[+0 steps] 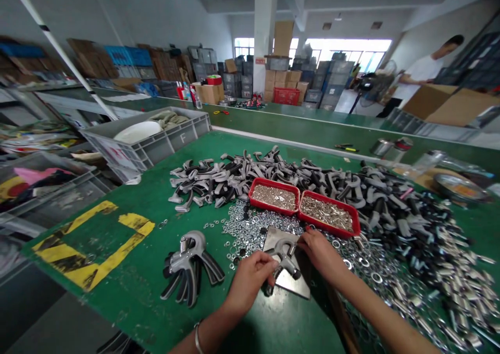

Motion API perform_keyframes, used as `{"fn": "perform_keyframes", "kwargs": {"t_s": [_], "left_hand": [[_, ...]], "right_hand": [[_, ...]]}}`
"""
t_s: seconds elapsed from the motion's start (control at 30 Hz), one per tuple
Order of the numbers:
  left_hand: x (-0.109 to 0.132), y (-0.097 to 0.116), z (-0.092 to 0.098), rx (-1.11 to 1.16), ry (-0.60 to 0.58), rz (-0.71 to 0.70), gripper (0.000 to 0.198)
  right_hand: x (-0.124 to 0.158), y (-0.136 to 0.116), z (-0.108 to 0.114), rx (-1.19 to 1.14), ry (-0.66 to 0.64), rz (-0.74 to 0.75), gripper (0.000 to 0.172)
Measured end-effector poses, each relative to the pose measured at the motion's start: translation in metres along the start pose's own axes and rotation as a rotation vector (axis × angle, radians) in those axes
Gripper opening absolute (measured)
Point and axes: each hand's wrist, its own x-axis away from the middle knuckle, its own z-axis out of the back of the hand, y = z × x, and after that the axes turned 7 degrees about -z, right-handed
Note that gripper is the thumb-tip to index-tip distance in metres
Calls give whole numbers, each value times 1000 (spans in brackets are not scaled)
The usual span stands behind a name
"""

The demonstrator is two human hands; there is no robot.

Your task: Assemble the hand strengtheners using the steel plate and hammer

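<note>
My left hand [251, 277] is closed on the lower handle of a grey hand-gripper part [284, 254] that lies on a small metal plate [291, 286]. On the part's upper right side my right hand [320, 251] pinches with its fingers drawn together; what they hold is too small to make out. To the left lies a small stack of finished grey-and-black hand grippers [189, 267]. Just beyond my hands stand two red trays [304, 205] filled with small metal pieces.
Loose washers [250, 226] spread around the plate. A long heap of grey and black handles [351, 187] crosses the green table [128, 203]. Grey crates [156, 135] stand at the left. A person in white [422, 73] is by cardboard boxes at the far right.
</note>
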Motion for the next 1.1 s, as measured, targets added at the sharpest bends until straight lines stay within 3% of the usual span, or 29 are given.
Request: {"fn": "perform_keyframes", "kwargs": {"t_s": [0.3,0.5,0.63,0.73,0.8,0.93,1.0,1.1], "left_hand": [[-21,-2,-4,-356,89,-220,18],[-33,-9,-8,-684,147,-397,15],[-39,-12,-16,-846,136,-452,13],[-41,-14,-20,-957,111,-458,14],[-42,-15,-21,-1014,94,-461,14],[-47,-15,-21,-1161,8,-538,16],[-51,-14,-21,-1267,-82,-620,16],[-49,-12,-21,-1389,-232,-719,17]], "right_hand": [[-7,-19,13,310,-53,118,24],[-13,-50,0,420,-82,209,23],[-15,-42,6,399,-75,233,18],[0,-16,21,394,9,145,19],[20,4,26,413,58,9,22],[61,31,13,272,-96,-289,30],[70,34,3,174,-130,-328,28],[72,31,0,96,-73,-329,22]]}}
